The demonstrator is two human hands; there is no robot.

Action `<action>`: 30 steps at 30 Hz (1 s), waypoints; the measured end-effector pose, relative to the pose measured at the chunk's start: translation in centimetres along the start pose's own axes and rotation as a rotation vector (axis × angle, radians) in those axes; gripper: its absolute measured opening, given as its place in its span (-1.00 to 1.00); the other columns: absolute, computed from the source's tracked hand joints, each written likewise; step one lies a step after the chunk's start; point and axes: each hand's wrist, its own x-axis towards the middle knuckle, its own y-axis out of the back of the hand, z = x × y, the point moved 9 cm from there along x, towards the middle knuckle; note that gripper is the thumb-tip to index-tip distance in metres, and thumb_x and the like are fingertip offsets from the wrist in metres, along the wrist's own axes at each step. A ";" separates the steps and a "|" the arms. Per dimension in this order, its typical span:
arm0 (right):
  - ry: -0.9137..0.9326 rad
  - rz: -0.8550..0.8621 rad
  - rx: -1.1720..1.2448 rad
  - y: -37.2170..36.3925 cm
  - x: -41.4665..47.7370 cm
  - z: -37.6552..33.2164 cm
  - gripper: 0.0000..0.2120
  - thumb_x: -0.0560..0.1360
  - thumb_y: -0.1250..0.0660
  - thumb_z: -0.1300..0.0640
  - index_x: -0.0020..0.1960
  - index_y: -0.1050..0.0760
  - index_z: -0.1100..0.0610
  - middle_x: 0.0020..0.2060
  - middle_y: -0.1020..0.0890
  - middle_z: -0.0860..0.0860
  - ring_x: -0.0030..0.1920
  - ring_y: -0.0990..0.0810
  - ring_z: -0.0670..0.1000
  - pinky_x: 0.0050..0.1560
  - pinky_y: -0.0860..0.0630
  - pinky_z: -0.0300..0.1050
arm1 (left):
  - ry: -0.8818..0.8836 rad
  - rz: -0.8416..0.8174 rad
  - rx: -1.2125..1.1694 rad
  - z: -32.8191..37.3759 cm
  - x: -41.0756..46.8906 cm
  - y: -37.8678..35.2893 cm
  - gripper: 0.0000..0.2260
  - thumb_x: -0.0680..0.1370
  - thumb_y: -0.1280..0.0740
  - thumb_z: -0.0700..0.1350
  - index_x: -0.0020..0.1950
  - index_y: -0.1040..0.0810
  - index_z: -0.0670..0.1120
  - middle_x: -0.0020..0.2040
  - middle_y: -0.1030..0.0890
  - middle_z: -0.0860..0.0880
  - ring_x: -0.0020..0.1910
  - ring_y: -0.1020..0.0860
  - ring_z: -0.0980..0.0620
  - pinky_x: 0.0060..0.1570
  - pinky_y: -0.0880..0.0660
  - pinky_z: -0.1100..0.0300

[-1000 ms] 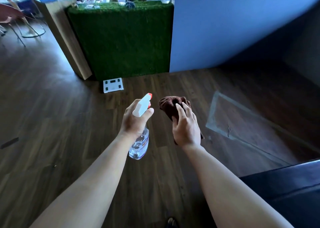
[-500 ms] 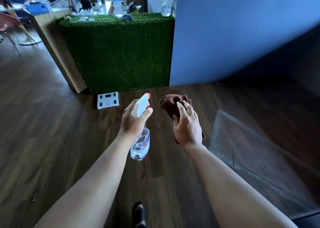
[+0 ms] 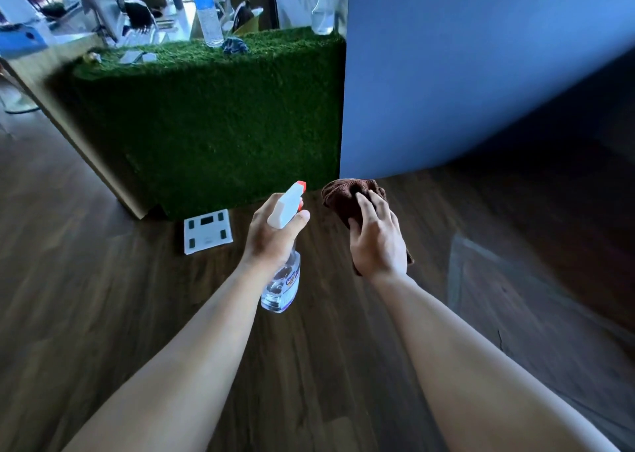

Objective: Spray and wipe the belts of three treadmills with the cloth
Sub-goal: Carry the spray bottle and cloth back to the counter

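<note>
Dark wooden floor (image 3: 103, 314) fills most of what we see, and ahead of us a blue wall (image 3: 464, 73) rises on the right. Beside it on the left stands a counter clad in green artificial turf (image 3: 223, 125). A clear floor mat (image 3: 515, 297) lies flat on the boards to our right, its far edge catching the light. Both our bare forearms reach forward over the floor, held up in the air and a little apart.

Our left hand (image 3: 271, 238) is wrapped around the neck of the spray bottle (image 3: 282, 285), thumb lying along the white trigger head. The red nozzle points away from us, and the clear body hangs below the fist. Our right hand (image 3: 378, 242) clutches the brown cloth (image 3: 343, 197), bunched up under curled fingers and poking out past the fingertips, just beside the nozzle.

On the floor at the foot of the turf counter sits a white bathroom scale (image 3: 208, 231). Up on the countertop a plastic water bottle (image 3: 206, 11) stands upright.
</note>
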 end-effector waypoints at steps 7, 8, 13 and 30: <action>0.001 0.006 -0.023 -3.1 12.8 1.9 -0.53 0.61 -0.25 0.10 0.51 -0.33 0.08 0.51 -0.33 0.06 0.43 -0.33 0.17 0.43 -0.30 0.05 | -0.015 0.006 -0.035 -0.6 13.5 -3.1 -0.84 0.44 -0.43 0.03 0.01 -0.64 0.09 0.01 -0.67 0.06 0.04 -0.63 -0.01 0.13 -0.57 -0.12; 0.006 0.004 -0.020 -3.6 14.8 2.3 -0.53 0.61 -0.25 0.10 0.52 -0.33 0.08 0.51 -0.32 0.05 0.44 -0.33 0.16 0.43 -0.30 0.05 | -0.014 0.012 -0.041 -0.6 15.4 -3.7 -0.83 0.44 -0.43 0.02 0.02 -0.65 0.08 0.01 -0.67 0.06 0.05 -0.63 0.00 0.14 -0.57 -0.11; 0.024 0.001 -0.007 -6.1 24.9 4.3 -0.53 0.62 -0.25 0.10 0.51 -0.34 0.09 0.51 -0.33 0.07 0.44 -0.33 0.18 0.44 -0.28 0.05 | -0.019 0.040 -0.075 -0.5 24.7 -6.8 -0.86 0.50 -0.44 -0.09 0.05 -0.64 -0.01 0.02 -0.66 0.00 0.04 -0.62 -0.01 0.13 -0.56 -0.05; 0.008 -0.016 -0.007 -15.0 51.7 3.6 -0.52 0.63 -0.23 0.07 0.54 -0.30 0.05 0.52 -0.29 0.02 0.45 -0.31 0.15 0.42 -0.29 0.06 | -0.016 0.008 -0.186 -3.3 53.9 -10.8 -0.87 0.43 -0.45 0.01 -0.03 -0.65 0.09 -0.01 -0.67 0.02 -0.07 -0.59 0.04 0.06 -0.56 -0.18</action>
